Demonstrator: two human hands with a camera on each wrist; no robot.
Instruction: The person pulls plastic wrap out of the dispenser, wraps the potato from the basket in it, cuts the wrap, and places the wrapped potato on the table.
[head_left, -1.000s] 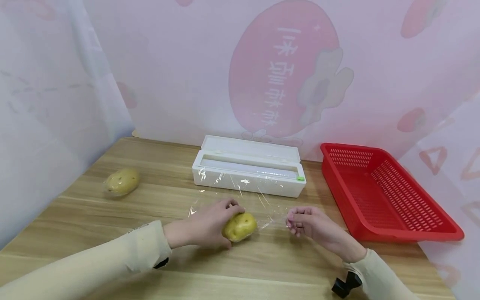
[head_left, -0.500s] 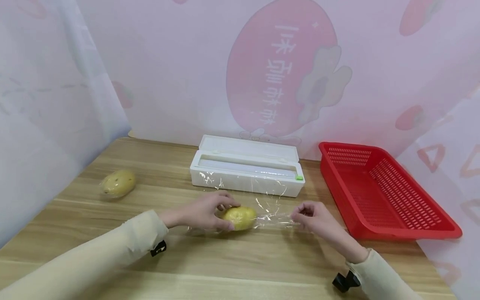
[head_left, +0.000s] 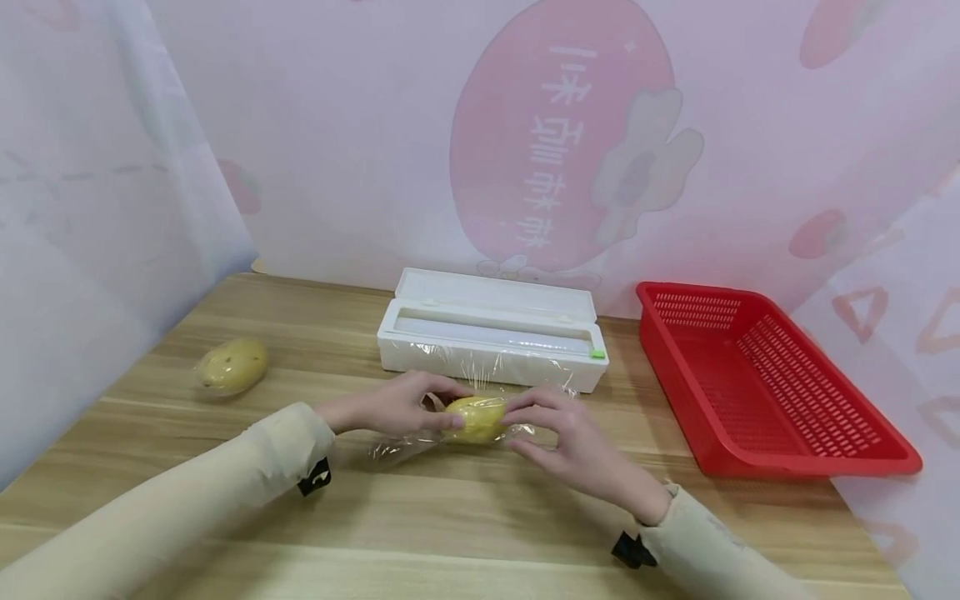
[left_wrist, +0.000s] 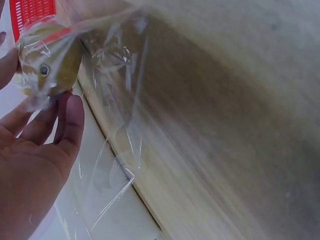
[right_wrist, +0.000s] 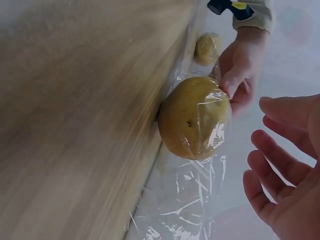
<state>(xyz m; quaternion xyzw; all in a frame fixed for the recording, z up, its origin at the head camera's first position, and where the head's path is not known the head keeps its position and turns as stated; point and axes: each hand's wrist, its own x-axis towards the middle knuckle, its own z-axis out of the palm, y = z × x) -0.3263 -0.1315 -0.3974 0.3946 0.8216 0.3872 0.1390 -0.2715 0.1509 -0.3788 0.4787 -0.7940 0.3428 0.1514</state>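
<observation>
A yellow potato [head_left: 480, 419] lies on the table in the middle of the head view, with clear cling film [right_wrist: 187, 210] over it. My left hand [head_left: 401, 406] holds its left end between thumb and fingers; the left wrist view shows the film hanging loosely beside this hand. My right hand [head_left: 566, 437] is at the potato's right end, fingers spread and slightly bent. In the right wrist view there is a gap between those fingers and the potato. Just behind stands a white cling film box [head_left: 495, 293], lid raised, the roll inside, film crossing its front.
A second potato [head_left: 234, 367], film-wrapped, lies on the left of the wooden table [head_left: 420, 533]. On the right stands a red plastic basket [head_left: 750, 462]. Printed cloth [head_left: 337, 150] hangs behind the table and along its sides.
My right hand has let go of the film it pinched and moved left to the potato. The left hand has moved the potato slightly back towards the box, and film now covers it.
</observation>
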